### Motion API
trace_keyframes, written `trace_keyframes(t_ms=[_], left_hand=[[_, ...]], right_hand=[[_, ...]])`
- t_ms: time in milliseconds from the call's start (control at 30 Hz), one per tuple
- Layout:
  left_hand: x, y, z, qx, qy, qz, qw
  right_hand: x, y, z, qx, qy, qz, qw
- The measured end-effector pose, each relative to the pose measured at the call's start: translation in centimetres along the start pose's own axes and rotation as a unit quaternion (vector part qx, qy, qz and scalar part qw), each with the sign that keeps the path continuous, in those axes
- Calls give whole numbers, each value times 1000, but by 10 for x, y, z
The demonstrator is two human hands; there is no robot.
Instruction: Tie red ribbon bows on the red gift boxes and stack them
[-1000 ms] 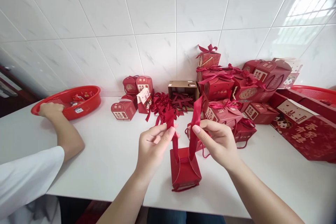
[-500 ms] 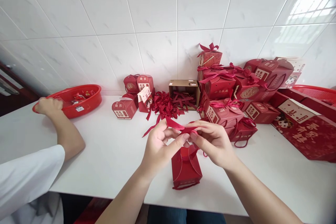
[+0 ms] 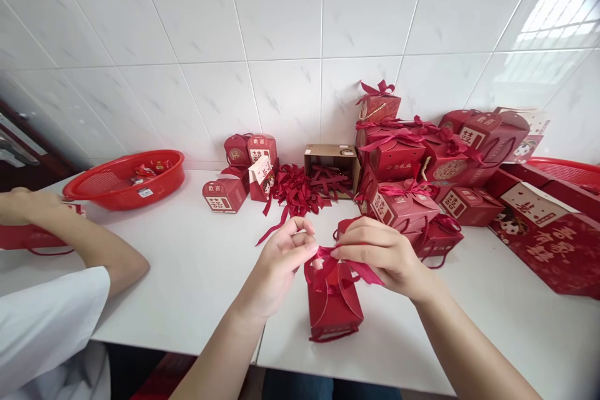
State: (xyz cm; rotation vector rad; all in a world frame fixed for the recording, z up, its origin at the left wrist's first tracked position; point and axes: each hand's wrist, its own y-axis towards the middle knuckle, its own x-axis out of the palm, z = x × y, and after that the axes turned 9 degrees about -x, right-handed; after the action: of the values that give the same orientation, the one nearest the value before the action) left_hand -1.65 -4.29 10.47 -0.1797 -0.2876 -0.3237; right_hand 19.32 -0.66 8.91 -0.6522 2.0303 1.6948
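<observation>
head view: the small red box [image 3: 335, 315] stands on the white table [image 3: 187, 300], in front of the person, near to the front edge. the left hand [image 3: 279, 265] pinches the red ribbon [image 3: 370, 272] between thumb and finger, while its other fingers are loosely curled. the right hand [image 3: 389, 256] grasps the same ribbon with thumb and fingers, and one tail hangs out below this hand. between the two hands the ribbon is gathered, but i cannot tell if it is a knot or only a loop.

the important relation is this: the box is below the fingertips and a little nearer to the person, so the hands are over its far part. its long side seems to run away from the person, although the far end is partly covered. both hands are close to it; the right fingertips look slightly nearer to its middle line.

behind the hands lies a pile of ribbons [image 3: 297, 190], just beside an open carton [image 3: 330, 150]. on the left, another person's arm [image 3: 105, 240] is near a red basket [image 3: 119, 197].
</observation>
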Motion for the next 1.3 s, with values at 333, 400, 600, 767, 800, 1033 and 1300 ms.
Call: trace_keyframes(t_ms=[333,400,600,767,800,1033,1300], left_hand=[[0,-14,-16,215,258,220,916],[-16,-25,-21,232,314,284,876],[-99,-59,-70,70,350,419,835],[-117,-57,-118,23,399,369,839],[-111,-53,-121,47,411,373,830],[-51,-29,-108,82,292,298,905],[-21,-23,-117,123,382,194,895]], right_hand=[[5,-30,-18,108,-133,188,967],[0,-55,-23,176,-142,213,950],[-8,-148,-37,411,-208,157,873],[6,-186,-37,508,-126,112,845],[9,-185,-35,515,-109,121,841],[22,-125,-27,415,-89,146,894],[53,-69,-31,379,47,-74,921]])
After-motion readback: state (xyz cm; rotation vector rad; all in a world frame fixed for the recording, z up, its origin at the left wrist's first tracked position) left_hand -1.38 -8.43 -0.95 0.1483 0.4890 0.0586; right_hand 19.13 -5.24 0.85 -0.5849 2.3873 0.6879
